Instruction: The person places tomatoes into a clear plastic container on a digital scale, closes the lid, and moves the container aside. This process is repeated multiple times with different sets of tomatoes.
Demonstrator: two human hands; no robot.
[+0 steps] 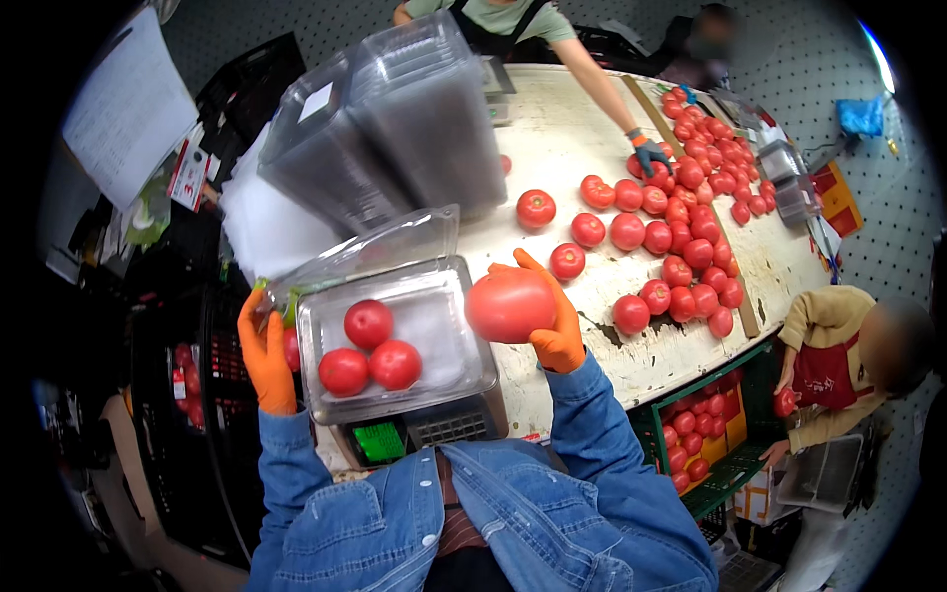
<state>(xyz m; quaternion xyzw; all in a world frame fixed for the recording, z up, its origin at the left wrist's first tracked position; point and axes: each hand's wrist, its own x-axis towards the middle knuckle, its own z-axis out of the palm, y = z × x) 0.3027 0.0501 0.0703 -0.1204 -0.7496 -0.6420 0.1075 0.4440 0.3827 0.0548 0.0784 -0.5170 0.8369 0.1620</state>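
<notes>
My right hand (560,325), in an orange glove, holds a large red tomato (510,305) just right of a clear plastic clamshell box (451,370). The box lies with its lid (370,248) raised on a digital scale (459,425) with a lit green display. Inside the box, three tomatoes (395,364) are grouped at the left. My left hand (266,355), also in an orange glove, is at the box's left edge with thumb and fingers apart; whether its fingertips touch the lid cannot be told. Another tomato (291,350) shows partly between that hand and the box.
Tall stacks of clear containers (429,126) stand beyond the scale. Many loose tomatoes (627,231) cover the table's right part, where a co-worker's gloved hand (651,157) touches some. A person (828,355) at the right holds a tomato near a green crate (740,473). Black crates (222,444) stand left.
</notes>
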